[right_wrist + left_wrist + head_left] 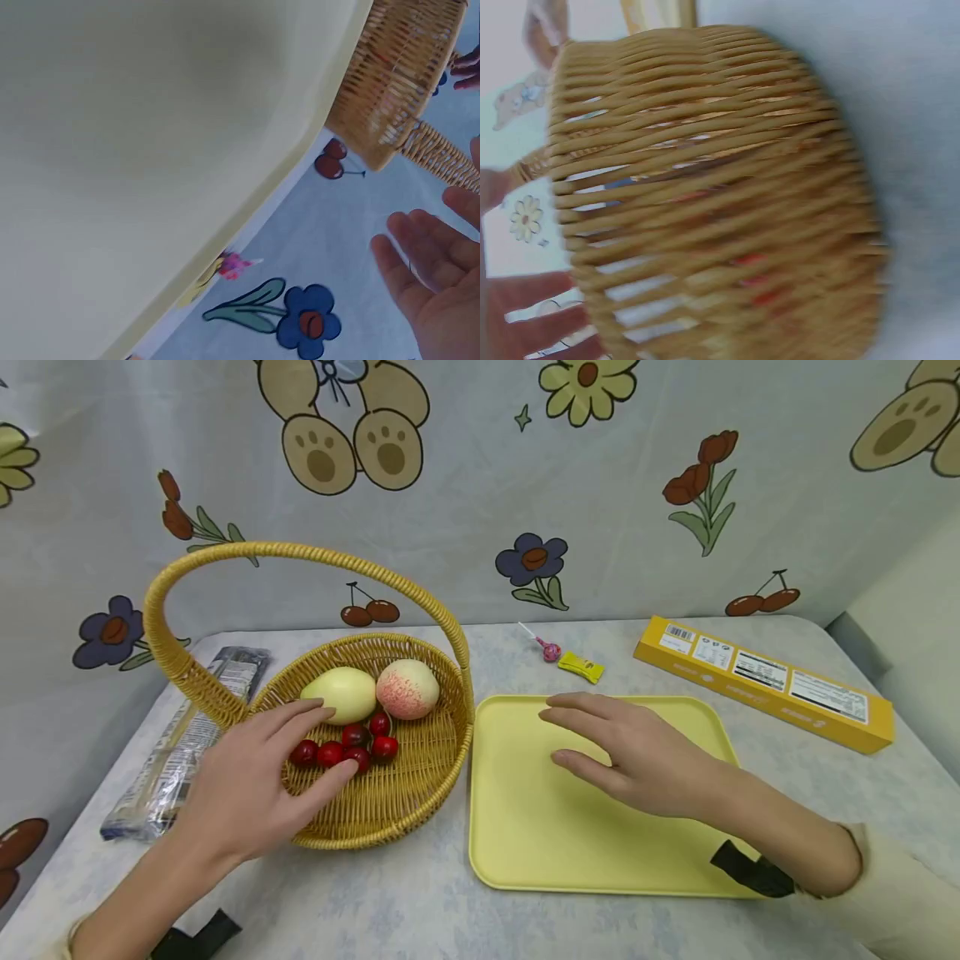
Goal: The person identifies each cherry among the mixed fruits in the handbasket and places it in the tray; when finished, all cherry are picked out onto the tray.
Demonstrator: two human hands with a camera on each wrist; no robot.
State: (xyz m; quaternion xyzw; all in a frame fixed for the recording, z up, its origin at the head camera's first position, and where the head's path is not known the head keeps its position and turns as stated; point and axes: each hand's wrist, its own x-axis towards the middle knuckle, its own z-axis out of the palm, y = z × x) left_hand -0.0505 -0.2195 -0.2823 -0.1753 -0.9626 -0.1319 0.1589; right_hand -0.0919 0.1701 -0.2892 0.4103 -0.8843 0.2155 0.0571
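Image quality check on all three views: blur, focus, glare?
Head view: sharp, even light, no glare, wide-angle bending at the edges. Left wrist view: basket fills the frame, smeared by motion blur. Right wrist view: tray too close, soft; right hand slightly blurred.

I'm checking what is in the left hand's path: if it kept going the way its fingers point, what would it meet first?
Most likely the red cherries in the basket: the left hand points right at them, fingers over the rim; height above them is unclear.
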